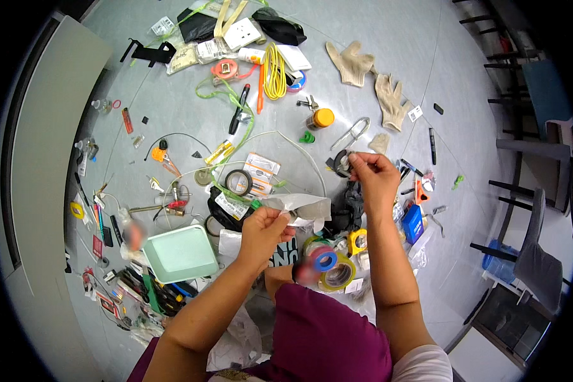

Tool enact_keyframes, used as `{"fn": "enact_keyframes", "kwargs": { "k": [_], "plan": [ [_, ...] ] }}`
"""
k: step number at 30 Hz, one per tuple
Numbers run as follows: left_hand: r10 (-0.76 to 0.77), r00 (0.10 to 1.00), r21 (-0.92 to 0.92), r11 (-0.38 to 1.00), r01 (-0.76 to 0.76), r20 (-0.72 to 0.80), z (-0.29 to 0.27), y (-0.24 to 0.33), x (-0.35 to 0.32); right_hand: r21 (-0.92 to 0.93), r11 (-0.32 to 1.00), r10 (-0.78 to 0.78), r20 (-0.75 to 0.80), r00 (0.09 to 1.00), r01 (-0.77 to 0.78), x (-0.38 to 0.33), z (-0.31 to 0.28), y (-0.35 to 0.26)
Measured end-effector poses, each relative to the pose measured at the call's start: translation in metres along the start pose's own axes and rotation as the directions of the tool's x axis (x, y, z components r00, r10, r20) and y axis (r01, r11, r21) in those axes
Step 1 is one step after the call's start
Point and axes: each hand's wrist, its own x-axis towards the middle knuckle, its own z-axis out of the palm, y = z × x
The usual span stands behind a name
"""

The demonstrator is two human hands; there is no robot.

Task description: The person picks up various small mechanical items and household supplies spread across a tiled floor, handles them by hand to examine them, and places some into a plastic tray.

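My left hand (266, 230) is closed on the edge of a crumpled whitish sheet (307, 207), paper or plastic, raised above the clutter. Farther right, my right hand (375, 175) pinches a small black-and-grey piece (342, 164) whose kind I cannot make out. Black crumpled plastic (349, 207) lies just below that hand. Left of the sheet are a black tape roll (239, 183) and a black package with a white label (231, 205). Nearer me lie a blue tape roll (325, 258), a clear yellowish tape roll (339, 274) and a yellow tape measure (358, 242).
A pale green tray (181, 254) sits at the left, beside piled tools (156, 290). Beyond my hands are an orange-lidded jar (321, 118), a yellow cable coil (274, 71) and knitted gloves (391, 102). A blue box (413, 223) stands right; chairs (535, 235) line the far right.
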Motion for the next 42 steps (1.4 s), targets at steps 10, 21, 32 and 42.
{"fn": "enact_keyframes", "kwargs": {
  "k": [10,21,32,42],
  "plan": [
    [-0.002,1.000,-0.135,0.991,0.000,-0.014,-0.002,-0.003,0.007,0.321,0.926,0.133,0.221,0.966,-0.201,-0.086,0.029,0.018],
    [0.041,0.999,-0.027,0.999,-0.041,-0.001,-0.018,-0.017,-0.008,-0.327,0.944,0.144,0.255,0.956,-0.055,-0.003,0.031,0.068],
    [-0.008,1.000,-0.025,1.000,0.009,0.002,-0.029,-0.019,-0.013,-0.545,0.828,0.181,0.029,0.983,-0.136,0.050,0.064,0.137],
    [-0.020,1.000,0.006,1.000,0.020,0.015,-0.030,-0.012,-0.008,-0.673,0.734,-0.012,0.125,0.992,0.094,0.045,0.038,0.134]
  ]
}}
